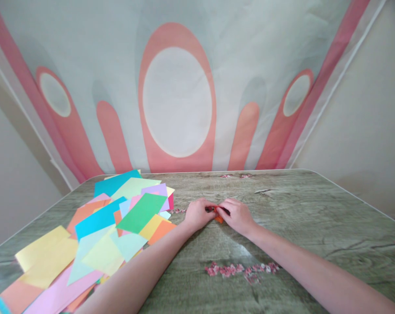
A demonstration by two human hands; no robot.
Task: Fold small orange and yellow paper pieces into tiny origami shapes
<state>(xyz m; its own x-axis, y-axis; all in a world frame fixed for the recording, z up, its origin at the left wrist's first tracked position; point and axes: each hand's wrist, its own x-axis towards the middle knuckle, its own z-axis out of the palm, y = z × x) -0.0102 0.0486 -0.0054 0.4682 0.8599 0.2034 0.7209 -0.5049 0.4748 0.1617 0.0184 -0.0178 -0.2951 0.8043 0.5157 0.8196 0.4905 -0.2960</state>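
A small piece of orange paper (219, 219) is pinched between my two hands, just above the middle of the table. My left hand (199, 214) grips its left side with thumb and fingertips. From the other side, my right hand (236, 215) holds it the same way, fingers closed. The fingers cover most of the paper, so its full shape cannot be made out. Left of my left hand lies a loose heap of coloured paper, with a green sheet (143, 212) on top.
The wood-patterned table (315, 226) carries a printed pink flower strip (236, 269) near me. Yellow paper (47, 250) and a blue sheet (99, 219) belong to the heap spread over the left side. Behind the far edge hangs a pink and grey cloth (178, 165).
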